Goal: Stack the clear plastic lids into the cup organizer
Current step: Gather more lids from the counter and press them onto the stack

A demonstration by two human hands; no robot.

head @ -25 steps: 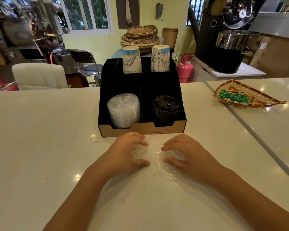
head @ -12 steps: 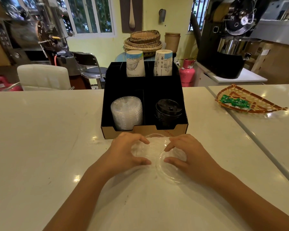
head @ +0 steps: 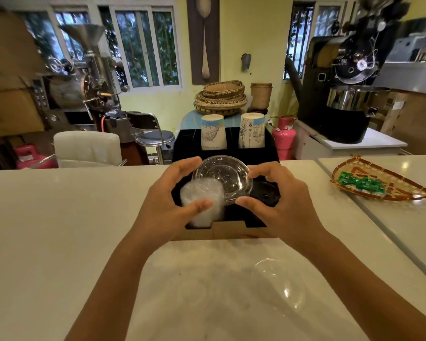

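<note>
I hold a clear plastic lid [head: 223,179] between both hands above the black cup organizer [head: 228,231]. My left hand [head: 169,205] grips its left rim and my right hand [head: 279,205] grips its right rim. Under the lid, in the organizer's front left slot, stands a stack of clear lids [head: 201,203]. A stack of black lids [head: 265,191] sits in the front right slot, partly hidden by my right hand. One more clear lid [head: 279,283] lies flat on the white counter near my right forearm.
Two paper cup stacks [head: 213,135] [head: 252,132] stand upside down in the organizer's back slots. A woven tray with green packets [head: 376,183] lies on the counter at right. Behind the counter are a white chair [head: 87,148], a stool and roasting machines.
Both hands rose from the counter with one clear lid and moved forward over the organizer. Another clear lid stayed on the counter. The camera tilted up.
</note>
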